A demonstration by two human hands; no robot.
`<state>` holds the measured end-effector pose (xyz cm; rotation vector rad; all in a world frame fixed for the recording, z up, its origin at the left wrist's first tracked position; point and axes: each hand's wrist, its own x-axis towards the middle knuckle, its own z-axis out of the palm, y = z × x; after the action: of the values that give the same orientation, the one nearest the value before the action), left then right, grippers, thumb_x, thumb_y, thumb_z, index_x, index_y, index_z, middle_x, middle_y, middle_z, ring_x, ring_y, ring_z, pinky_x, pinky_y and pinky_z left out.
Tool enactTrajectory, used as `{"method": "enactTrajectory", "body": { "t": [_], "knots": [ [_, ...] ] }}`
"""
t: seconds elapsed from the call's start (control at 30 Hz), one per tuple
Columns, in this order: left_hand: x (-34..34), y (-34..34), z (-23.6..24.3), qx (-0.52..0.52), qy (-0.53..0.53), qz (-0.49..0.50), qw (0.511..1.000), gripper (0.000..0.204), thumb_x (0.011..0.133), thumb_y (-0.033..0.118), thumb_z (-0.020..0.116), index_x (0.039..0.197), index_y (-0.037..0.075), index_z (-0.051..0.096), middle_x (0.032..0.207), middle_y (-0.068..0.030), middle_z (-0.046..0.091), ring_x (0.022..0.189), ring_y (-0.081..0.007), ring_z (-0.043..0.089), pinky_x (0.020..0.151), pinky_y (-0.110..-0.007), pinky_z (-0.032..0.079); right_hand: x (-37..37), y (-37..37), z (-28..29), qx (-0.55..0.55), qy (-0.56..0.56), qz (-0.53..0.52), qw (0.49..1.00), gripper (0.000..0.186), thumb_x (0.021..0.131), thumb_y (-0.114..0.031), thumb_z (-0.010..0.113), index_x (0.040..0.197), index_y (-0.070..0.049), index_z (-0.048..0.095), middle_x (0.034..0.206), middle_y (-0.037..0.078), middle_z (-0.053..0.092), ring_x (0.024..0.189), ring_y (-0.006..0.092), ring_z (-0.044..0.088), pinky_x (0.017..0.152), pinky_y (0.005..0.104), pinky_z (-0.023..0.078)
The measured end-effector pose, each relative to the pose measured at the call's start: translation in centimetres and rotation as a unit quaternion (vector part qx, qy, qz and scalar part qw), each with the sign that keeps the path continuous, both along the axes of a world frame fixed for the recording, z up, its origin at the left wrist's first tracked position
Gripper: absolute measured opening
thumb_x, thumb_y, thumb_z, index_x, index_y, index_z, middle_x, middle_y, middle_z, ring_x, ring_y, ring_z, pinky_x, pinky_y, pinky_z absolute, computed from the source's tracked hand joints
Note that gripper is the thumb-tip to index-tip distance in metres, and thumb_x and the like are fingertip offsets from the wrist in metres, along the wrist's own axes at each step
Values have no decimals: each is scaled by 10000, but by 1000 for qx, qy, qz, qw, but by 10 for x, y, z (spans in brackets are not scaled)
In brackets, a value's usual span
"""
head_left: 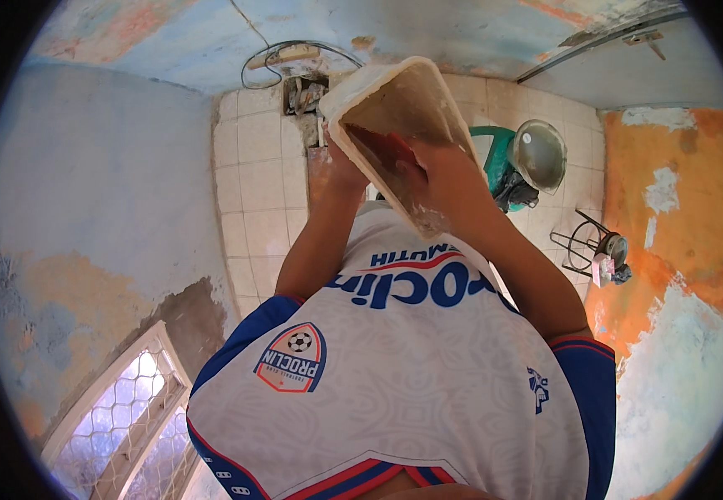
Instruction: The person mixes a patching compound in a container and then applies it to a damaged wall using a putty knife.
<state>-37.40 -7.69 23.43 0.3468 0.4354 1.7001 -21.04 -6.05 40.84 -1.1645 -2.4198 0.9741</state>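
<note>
Shirt: white jersey w/ blue sleeves fills lower frame, nearest cam; both forearms rise from it toward the tray.
R hand: right hand inside the tray, fingers closed round a red-handled tool, prob. a trowel; blade hidden.
L hand: left hand under/behind tray's lower-left wall, supporting it; fingers hidden, so grip can't be told exactly.
Tray: cream plaster tray held up centre frame, above chest, open side facing cam; long axis runs lower-right to upper-left, far end toward the tiled wall.
Progress: judging by look, tray walls smeared but little material visible; scraping seems underway, not finished.
Beyond: tiled wall; green chair w/ grey helmet; wire stool by orange patchy wall; window grille lower left.
</note>
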Motion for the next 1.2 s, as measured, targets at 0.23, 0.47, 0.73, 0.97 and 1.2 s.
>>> {"method": "enactTrajectory", "body": {
  "t": [0.23,0.47,0.73,0.97,1.2],
  "knots": [
    [-1,-4,0,61,51,1,997,974,851,821,412,1500,96,368,1471,-137,466,1317,-323,486,1075,-467,434,-3,-11,0,33,-47,-53,997,244,911,-174,615,1109,-47,680,813,245,670,765,435,660,692,488,529],
    [-13,-19,-17,-28,-18,-4,999,950,865,802,412,1514,111,352,1492,-129,445,1336,-319,469,1095,-468,418,-7,-11,7,22,-40,-49,998,243,914,-155,605,1112,-23,655,785,253,662,748,441,656,692,496,523],
    [-1,-14,7,7,-50,-25,998,783,946,682,404,1474,104,419,1382,-134,555,1225,-317,570,1043,-451,466,-8,-13,15,-21,8,-19,1000,269,915,-141,590,1150,-20,641,783,263,657,743,433,660,685,487,524],
    [14,-3,51,39,-142,-27,989,855,888,758,428,1459,121,438,1371,-126,565,1189,-336,586,1011,-480,479,-7,-5,16,33,-94,0,995,312,903,-154,603,1192,-42,640,809,256,666,801,423,671,728,475,538],
    [4,-14,2,81,-105,-63,989,834,877,758,461,1437,140,464,1326,-108,598,1170,-317,596,991,-469,490,-15,-13,39,-27,-99,-39,994,265,907,-157,602,1124,-20,668,834,255,672,846,425,669,768,478,530]
  ]
}}
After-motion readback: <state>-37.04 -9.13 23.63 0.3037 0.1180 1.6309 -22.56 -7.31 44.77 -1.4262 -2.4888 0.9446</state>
